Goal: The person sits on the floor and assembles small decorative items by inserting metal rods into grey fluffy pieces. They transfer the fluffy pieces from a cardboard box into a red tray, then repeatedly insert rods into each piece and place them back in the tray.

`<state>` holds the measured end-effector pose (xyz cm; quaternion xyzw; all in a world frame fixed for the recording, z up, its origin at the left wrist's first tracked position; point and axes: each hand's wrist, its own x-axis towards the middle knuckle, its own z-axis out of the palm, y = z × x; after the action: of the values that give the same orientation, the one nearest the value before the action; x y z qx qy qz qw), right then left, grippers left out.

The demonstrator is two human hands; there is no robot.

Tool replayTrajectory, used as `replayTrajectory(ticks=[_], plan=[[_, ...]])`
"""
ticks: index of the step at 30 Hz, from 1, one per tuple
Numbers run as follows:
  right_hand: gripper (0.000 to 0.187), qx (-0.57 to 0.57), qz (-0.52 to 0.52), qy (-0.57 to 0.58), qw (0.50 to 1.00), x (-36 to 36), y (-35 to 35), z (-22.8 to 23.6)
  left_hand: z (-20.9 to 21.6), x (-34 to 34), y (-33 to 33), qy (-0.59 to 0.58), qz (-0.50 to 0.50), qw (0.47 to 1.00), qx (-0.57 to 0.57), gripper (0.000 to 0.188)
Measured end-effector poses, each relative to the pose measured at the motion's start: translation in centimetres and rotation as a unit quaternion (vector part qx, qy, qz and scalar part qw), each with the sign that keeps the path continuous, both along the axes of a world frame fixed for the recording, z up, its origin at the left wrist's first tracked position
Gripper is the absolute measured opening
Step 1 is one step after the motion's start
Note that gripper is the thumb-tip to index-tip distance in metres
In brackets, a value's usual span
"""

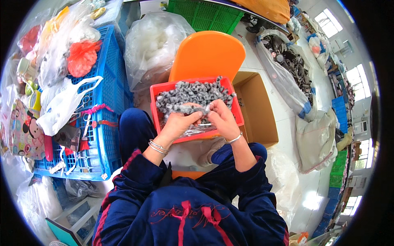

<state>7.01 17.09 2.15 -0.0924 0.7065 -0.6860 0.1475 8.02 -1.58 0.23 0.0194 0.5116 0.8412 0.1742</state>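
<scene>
A red plastic basket (240,115) in front of me is heaped with grey-and-black fuzzy plush pieces (186,91). Above its near side, my left hand (180,124) pinches one striped plush strip (183,108) between thumb and fingers. My right hand (223,118) is closed at the right end of that same strip, the fingertips almost meeting those of the left. A small, thin, shiny item shows just below the fingertips; its kind cannot be made out. Clear plastic film (197,130) lies in the basket's near part, partly hidden by my hands.
An orange chair (209,53) stands behind the basket, with an open cardboard box (258,110) to the right. Left is a blue crate (104,151) with bags and scissors. A clear bag of white stuffing (154,41) and a sack of dark pieces (283,65) stand farther off.
</scene>
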Motion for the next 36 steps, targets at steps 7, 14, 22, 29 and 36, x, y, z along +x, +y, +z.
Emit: replayTrajectory(ticks=[7, 14, 22, 29, 36], plan=[[0.019, 0.169, 0.006, 0.071, 0.983, 3.4, -2.0, 6.3, 1.0, 2.5, -3.2, 0.066, 0.011, 0.996, 0.067, 0.015], [0.016, 0.325, 0.047, 0.204, 0.922, 5.2, -6.0, 10.5, 1.5, 4.2, -5.6, 0.113, 0.041, 0.992, 0.041, 0.018], [0.006, 0.325, 0.053, 0.208, 0.921, 5.8, -8.4, 11.2, 2.6, 5.1, -7.2, 0.094, 0.050, 0.991, 0.086, 0.021], [0.007, 0.379, 0.049, 0.292, 0.877, 6.3, -9.0, 12.9, 3.6, 5.9, -8.4, 0.113, 0.058, 0.991, 0.051, 0.018], [0.009, 0.429, 0.060, 0.331, 0.838, 7.5, -9.0, 13.5, 3.9, 6.6, -7.4, 0.130, 0.061, 0.985, 0.097, 0.019]])
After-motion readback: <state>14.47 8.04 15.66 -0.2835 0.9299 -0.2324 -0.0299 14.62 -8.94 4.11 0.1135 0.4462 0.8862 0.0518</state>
